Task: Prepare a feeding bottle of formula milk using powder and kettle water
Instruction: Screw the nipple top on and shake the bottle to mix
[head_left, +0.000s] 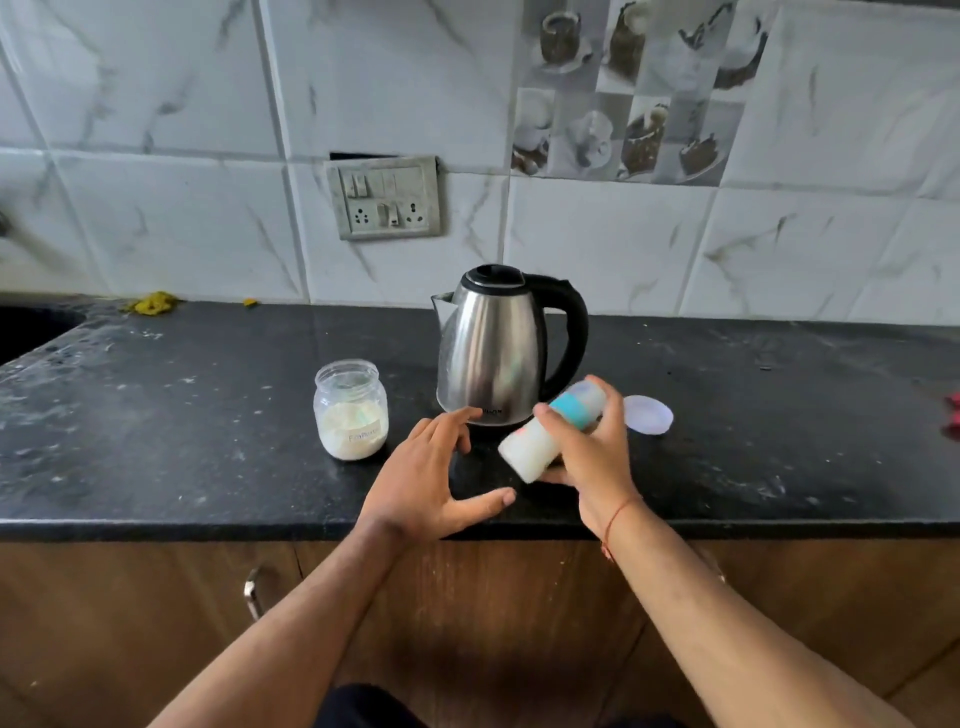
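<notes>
My right hand (587, 457) grips a feeding bottle (540, 441) with a teal collar, tilted with its milky white base toward the lower left, above the black counter (208, 415). The bottle looks motion-blurred. My left hand (431, 478) hovers open just left of it, fingers spread, holding nothing. Behind both hands stands a steel kettle (493, 348) with a black handle on its right and the lid shut. An open glass jar (350, 410), partly filled with white powder, stands left of the kettle.
A pale round lid (649, 413) lies on the counter right of the kettle. A sink edge (31, 327) is at far left, yellow scraps (153, 303) by the tiled wall, a red object (953, 415) at the right edge. A switchboard (387, 197) hangs on the wall.
</notes>
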